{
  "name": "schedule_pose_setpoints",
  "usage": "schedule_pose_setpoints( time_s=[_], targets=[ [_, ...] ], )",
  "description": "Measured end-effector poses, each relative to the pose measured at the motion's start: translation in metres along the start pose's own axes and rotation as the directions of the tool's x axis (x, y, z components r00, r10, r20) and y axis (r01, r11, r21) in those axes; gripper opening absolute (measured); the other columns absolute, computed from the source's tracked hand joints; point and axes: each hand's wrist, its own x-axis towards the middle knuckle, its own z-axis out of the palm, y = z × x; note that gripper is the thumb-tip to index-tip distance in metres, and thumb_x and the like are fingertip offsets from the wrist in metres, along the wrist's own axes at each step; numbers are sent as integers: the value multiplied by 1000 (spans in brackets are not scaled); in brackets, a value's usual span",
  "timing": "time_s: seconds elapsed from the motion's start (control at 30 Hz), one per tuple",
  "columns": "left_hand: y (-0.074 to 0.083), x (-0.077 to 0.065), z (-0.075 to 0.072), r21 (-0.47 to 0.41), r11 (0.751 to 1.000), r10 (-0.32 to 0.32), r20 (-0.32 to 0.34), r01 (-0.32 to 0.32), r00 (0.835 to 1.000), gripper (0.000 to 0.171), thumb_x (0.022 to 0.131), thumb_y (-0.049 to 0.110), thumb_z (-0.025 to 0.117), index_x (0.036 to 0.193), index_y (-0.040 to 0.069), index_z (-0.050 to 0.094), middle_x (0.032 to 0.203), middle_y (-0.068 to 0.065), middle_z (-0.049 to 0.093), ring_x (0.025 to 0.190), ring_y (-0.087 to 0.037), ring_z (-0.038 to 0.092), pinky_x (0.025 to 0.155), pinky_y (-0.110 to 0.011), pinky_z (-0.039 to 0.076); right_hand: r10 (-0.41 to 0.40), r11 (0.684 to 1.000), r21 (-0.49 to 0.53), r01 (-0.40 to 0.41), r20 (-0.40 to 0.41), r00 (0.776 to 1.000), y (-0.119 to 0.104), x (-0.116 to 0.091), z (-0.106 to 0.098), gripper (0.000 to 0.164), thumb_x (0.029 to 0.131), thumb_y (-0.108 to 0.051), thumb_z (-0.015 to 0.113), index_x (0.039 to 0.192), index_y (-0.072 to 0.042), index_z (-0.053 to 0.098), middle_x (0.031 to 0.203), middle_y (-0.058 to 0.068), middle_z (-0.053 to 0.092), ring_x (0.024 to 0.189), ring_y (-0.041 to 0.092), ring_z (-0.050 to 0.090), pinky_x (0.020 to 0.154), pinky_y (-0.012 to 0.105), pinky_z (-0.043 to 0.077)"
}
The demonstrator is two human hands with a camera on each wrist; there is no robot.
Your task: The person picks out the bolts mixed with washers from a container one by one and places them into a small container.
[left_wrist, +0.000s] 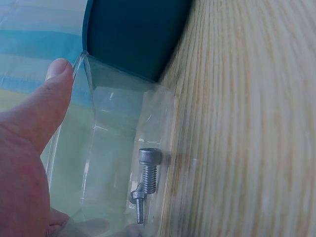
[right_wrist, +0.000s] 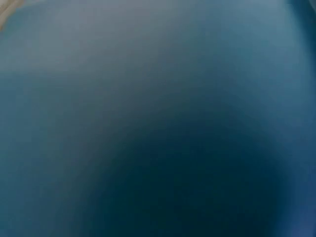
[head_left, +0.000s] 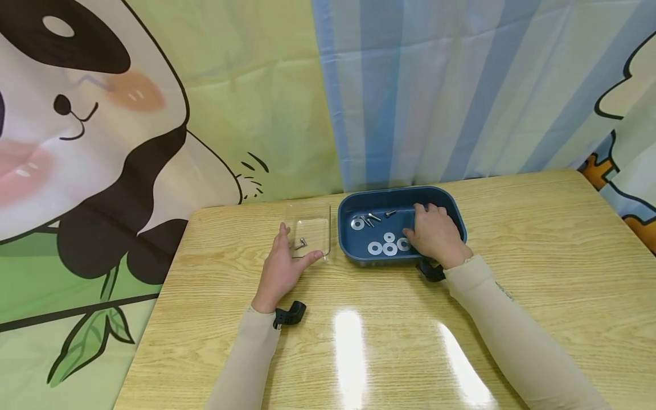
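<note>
My left hand (head_left: 281, 270) is at the near left corner of a clear plastic box (head_left: 329, 228), its thumb and fingers straight and spread along the walls. Inside the box lie a larger socket-head screw (left_wrist: 149, 170) and a smaller screw (left_wrist: 140, 207), seen closely in the left wrist view. To the right, my right hand (head_left: 435, 233) reaches over the near wall into a blue tray (head_left: 366, 261), fingers pointing down toward its floor. Its fingertips are partly hidden, and I cannot tell whether they hold anything. Beside them is a flat metal washer (head_left: 403, 244).
More washers (head_left: 389, 249) lie in the front of the tray, with one washer (head_left: 357, 224) at its left. Several small screws (head_left: 374, 217) lie farther back. The wooden table (head_left: 318, 341) ends at a printed curtain (head_left: 277, 114) behind the containers.
</note>
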Motion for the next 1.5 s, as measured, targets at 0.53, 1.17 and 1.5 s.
schedule_pose_setpoints(
  time_s=[0.53, 1.17, 1.5],
  targets=[
    [0, 0, 0, -6, 1000, 10, -2, -10, 1000, 127, 80, 74, 66, 162, 7, -2, 161, -19, 29, 135, -44, 45, 107, -60, 37, 74, 997, 17, -74, 34, 997, 1, 6, 3, 67, 101, -26, 60, 147, 15, 35, 138, 43, 43, 123, 57, 41, 103, 63, 37],
    [-1, 1, 1, 0, 1000, 21, -14, -21, 1000, 127, 79, 76, 66, 162, 4, 0, 160, -20, 30, 134, -44, 46, 107, -60, 38, 54, 998, 35, -54, -16, 998, 9, 5, 3, 38, 92, -3, 65, 120, 22, 56, 111, 37, 54, 103, 48, 52, 91, 60, 46],
    [-2, 1, 0, 7, 1000, 15, -6, -15, 1000, 127, 79, 76, 65, 162, 8, -3, 160, -21, 30, 136, -44, 45, 108, -59, 37, 77, 996, 38, -76, -27, 997, 9, 7, 6, 33, 97, -8, 60, 114, 20, 61, 106, 35, 55, 99, 48, 55, 87, 59, 48]
  ],
)
